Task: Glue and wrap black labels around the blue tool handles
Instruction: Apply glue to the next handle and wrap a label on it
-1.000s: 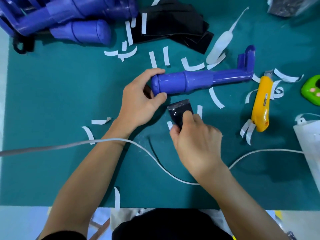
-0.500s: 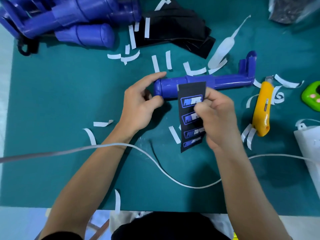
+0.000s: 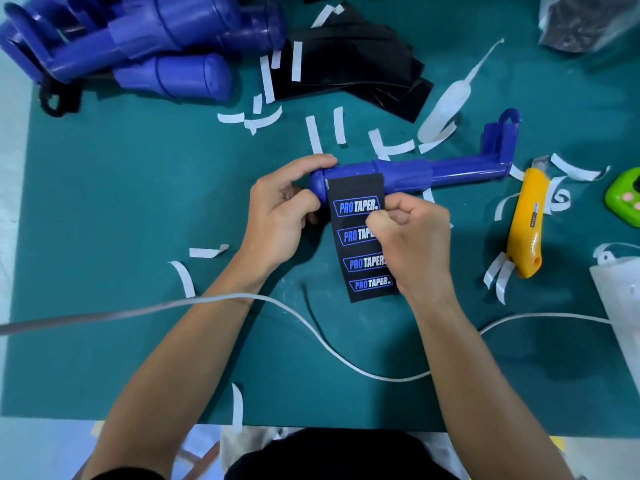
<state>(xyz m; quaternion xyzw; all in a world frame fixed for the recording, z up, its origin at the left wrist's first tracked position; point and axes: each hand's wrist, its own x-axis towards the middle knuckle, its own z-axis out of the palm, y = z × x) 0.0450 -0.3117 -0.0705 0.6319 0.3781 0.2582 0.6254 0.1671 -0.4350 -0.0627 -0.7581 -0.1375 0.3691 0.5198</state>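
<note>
A blue tool handle (image 3: 415, 171) lies across the middle of the green mat (image 3: 121, 209), its hooked end pointing right. My left hand (image 3: 280, 209) grips its thick left end between fingers and thumb. A black label (image 3: 356, 237) printed with several blue PRO TAPER logos has its top edge on the handle's grip and hangs down toward me. My right hand (image 3: 412, 240) pinches the label's right side, partly hiding it.
More blue handles (image 3: 145, 46) are piled at the back left beside a stack of black labels (image 3: 353, 60). A white glue applicator (image 3: 446, 102), a yellow utility knife (image 3: 528, 220), a green object (image 3: 625, 199), white backing strips and a white cable (image 3: 329, 344) lie around.
My right hand lifted the label from the mat, turned its printed face up and brought its top edge onto the handle's grip. My left hand kept hold of the handle's end.
</note>
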